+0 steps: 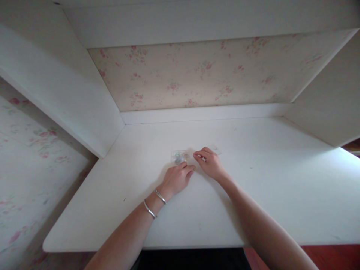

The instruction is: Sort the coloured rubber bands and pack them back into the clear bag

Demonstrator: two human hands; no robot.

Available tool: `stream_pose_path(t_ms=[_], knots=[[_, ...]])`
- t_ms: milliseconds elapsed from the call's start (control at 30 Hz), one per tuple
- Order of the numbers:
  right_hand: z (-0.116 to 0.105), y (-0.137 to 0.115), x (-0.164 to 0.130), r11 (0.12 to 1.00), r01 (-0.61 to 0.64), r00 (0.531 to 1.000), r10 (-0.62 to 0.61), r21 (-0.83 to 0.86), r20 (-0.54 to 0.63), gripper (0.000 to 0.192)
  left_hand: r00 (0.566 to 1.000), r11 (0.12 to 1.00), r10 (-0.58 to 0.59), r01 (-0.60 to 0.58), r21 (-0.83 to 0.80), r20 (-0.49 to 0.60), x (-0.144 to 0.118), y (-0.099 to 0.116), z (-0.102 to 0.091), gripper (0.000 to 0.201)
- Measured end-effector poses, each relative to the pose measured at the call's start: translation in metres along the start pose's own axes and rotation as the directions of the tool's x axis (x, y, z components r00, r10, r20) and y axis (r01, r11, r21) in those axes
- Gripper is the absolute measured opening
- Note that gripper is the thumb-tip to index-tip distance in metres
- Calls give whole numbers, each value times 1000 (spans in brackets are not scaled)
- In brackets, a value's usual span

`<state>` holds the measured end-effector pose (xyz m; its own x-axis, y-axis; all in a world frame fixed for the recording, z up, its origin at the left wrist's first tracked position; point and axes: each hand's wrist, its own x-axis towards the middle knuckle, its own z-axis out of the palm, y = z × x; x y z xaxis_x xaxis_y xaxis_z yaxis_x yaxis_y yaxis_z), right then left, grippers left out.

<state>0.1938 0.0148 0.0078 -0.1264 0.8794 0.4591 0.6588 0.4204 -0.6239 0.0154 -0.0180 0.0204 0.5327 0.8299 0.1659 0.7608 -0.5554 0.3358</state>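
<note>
A small clear plastic case lies on the white desktop in front of me, with small greyish and pale items inside that are too small to name. My left hand rests at its near edge, thumb and fingers closed on a tiny yellowish thing whose kind I cannot make out. Just right of the case, my right hand has thumb and forefinger pinched together. Whatever is between those fingertips is too small to tell. Behind the right hand shows a flat transparent piece, perhaps the lid of the case.
The white desk has a raised back edge and side panels at left and right. Floral wallpaper covers the wall behind, below an overhead white shelf. A small dark mark is on the desktop at left.
</note>
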Motion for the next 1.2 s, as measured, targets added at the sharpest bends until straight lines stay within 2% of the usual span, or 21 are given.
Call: stream_pose_path(t_ms=[333, 700, 1000, 1200], knots=[[1, 2, -1, 999, 32, 999, -32, -13, 19, 20, 998, 995, -11, 4, 95, 68, 5, 4, 1, 31], [-1, 0, -1, 998, 55, 998, -54, -15, 44, 20, 999, 995, -13, 8, 101, 50, 0, 0, 0, 33], [-24, 3, 0, 997, 75, 967, -72, -2, 243, 15, 999, 995, -29, 25, 93, 43, -2, 0, 2, 33], [-28, 2, -1, 992, 101, 899, -60, -71, 434, 16, 1000, 996, -14, 14, 83, 0, -1, -5, 6, 30]])
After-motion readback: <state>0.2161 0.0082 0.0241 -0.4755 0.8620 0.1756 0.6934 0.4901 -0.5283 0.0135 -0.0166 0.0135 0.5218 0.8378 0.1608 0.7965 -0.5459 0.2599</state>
